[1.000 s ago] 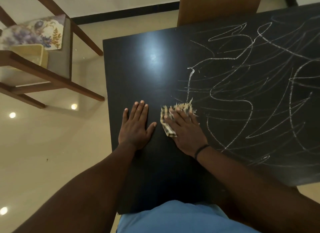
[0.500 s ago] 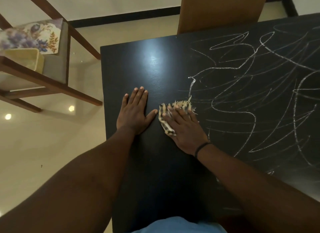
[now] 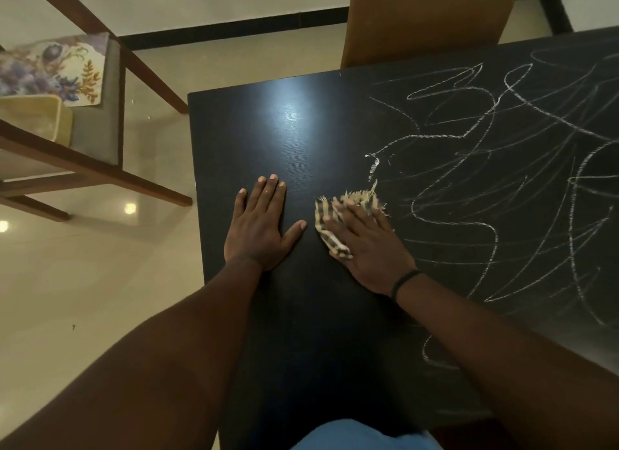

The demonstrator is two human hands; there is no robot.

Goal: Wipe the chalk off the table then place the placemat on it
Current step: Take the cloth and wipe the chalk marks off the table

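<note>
Right hand (image 3: 366, 245) presses a frayed checked cloth (image 3: 338, 222) flat on the black table (image 3: 301, 315), fingers extended; left hand (image 3: 259, 228) flat, holding nothing. Chalk scribbles (image 3: 485, 181) cover the right side.

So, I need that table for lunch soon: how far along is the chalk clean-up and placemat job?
Early. The table's left part looks chalk-free. The right hand presses a checked cloth flat at the scribbles' edge; the left hand rests flat. The chalk scribbles on the right remain, and the floral placemat lies on the chair.
</note>
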